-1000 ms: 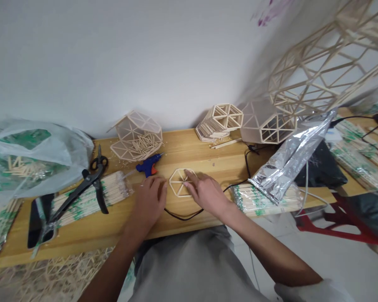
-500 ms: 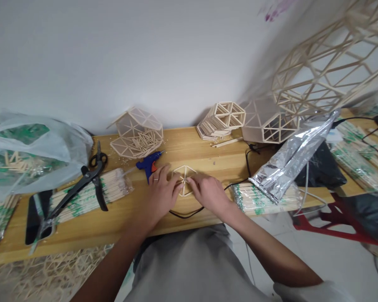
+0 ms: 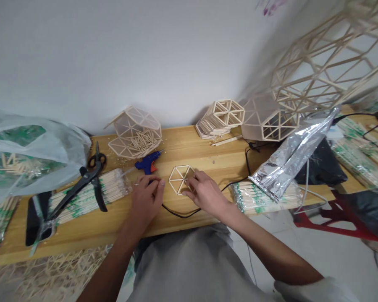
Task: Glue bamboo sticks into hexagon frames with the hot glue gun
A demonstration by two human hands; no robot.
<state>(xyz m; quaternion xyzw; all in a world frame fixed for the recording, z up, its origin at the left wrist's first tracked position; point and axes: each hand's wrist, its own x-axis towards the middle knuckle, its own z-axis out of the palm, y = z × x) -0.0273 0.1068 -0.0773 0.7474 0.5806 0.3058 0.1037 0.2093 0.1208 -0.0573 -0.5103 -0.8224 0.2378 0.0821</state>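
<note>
A small hexagonal stick frame (image 3: 177, 180) with spokes meeting at its centre lies on the wooden table in front of me. My right hand (image 3: 206, 193) covers its right side, thumb and fingers closed on the sticks there. To the left, a blue hot glue gun (image 3: 148, 162) with an orange trigger rests on the tabletop, nozzle pointing right and away. My left hand (image 3: 147, 197) is curled round the lower end of its handle, which the fingers partly hide. A black cord (image 3: 182, 215) curves past the near side of the frame.
Behind stand a stack of hexagon frames (image 3: 220, 117) and an open polyhedral box (image 3: 135, 134) holding short sticks. Black cutters (image 3: 82, 184) lie over packed sticks and a phone (image 3: 34, 218) at left. A silver foil bag (image 3: 292, 155) and stick packs (image 3: 267, 197) are at right.
My left hand has left the hexagonal frame and moved left to the glue gun's handle. My right hand stays at the frame, now on its right side, leaving more of it in sight.
</note>
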